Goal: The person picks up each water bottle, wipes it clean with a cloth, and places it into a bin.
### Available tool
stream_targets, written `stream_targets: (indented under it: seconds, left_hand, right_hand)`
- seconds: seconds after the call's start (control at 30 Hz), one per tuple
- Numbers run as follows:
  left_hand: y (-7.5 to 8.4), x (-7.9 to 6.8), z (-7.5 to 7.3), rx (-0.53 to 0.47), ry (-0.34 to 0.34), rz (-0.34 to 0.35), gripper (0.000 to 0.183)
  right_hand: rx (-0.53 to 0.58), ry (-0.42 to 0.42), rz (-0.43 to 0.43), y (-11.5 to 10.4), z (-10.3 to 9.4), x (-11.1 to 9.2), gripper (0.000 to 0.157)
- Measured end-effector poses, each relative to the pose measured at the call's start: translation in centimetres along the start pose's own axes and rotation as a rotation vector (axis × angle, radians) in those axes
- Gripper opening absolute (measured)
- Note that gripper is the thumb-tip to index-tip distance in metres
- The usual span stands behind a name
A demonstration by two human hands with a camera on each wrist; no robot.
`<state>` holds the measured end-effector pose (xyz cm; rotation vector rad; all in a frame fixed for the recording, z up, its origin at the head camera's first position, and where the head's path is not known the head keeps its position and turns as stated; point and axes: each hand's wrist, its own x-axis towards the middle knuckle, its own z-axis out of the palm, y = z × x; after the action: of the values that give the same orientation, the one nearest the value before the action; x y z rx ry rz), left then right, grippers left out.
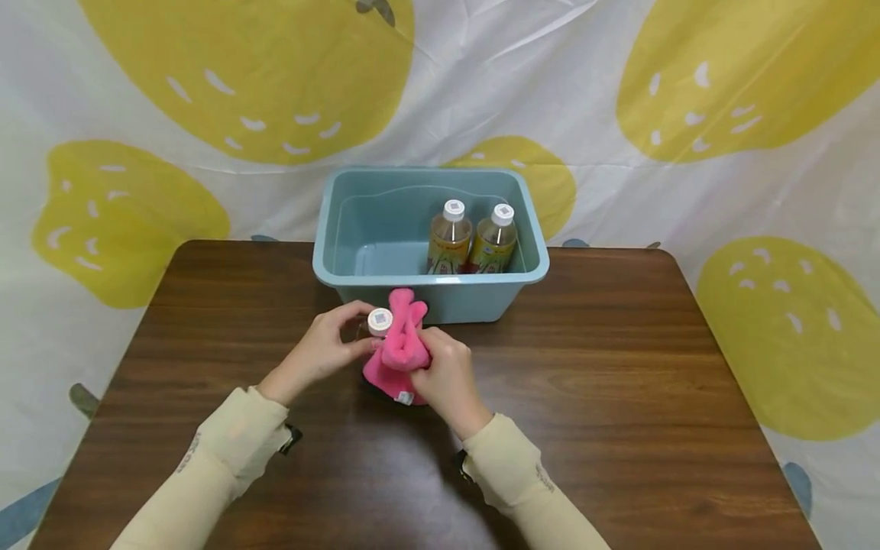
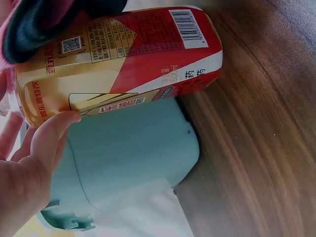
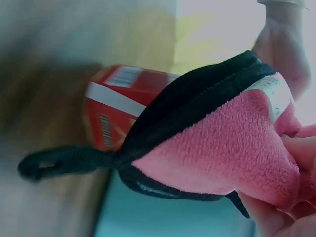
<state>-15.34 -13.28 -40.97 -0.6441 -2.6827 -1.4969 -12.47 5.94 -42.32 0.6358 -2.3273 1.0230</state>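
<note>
A plastic drink bottle with a white cap [image 1: 380,321] stands on the table in front of the bin. Its red and gold label [image 2: 148,59] fills much of the left wrist view. My left hand [image 1: 328,344] holds the bottle near its shoulder, thumb on one side and fingers round the other. In my right hand [image 1: 448,373] is a bunched pink fleece cloth [image 1: 402,351], pinched against the bottle's right side. Dark trim and a dark hanging loop [image 3: 64,163] edge the cloth in the right wrist view. The cloth covers part of the bottle in the head view.
A blue-green plastic bin [image 1: 457,304] sits at the back of the brown wooden table [image 1: 591,382]. Two similar white-capped bottles, one left [image 1: 450,238] and one right [image 1: 493,241], stand upright at its right end. Behind hangs a white curtain [image 1: 522,84] with yellow fruit prints.
</note>
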Motion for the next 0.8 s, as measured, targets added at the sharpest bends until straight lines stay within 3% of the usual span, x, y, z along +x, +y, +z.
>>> stream_targets:
  seconds: [0.17,0.3,0.43,0.67,0.8]
  left_hand:
    - [-0.1,-0.1,-0.2,0.006,0.024,0.031,0.031]
    - [0.0,-0.1,-0.3,0.026,0.027,0.04,0.031]
    - [0.2,0.1,-0.3,0.036,0.027,0.036,0.032]
    - [0.3,0.1,-0.3,0.042,0.02,0.013,0.031]
    - [0.5,0.0,-0.1,0.034,0.023,0.007,0.031]
  right_hand:
    - [0.021,-0.005,0.031,1.3,1.6,-2.1,0.016]
    - [-0.016,-0.043,0.055,2.8,3.2,-3.7,0.025]
    - [-0.051,-0.065,0.064,3.9,4.2,-4.6,0.024]
    - [-0.072,-0.079,0.099,3.9,4.2,-4.8,0.023]
    - [-0.039,-0.024,0.103,2.6,3.0,-4.1,0.02]
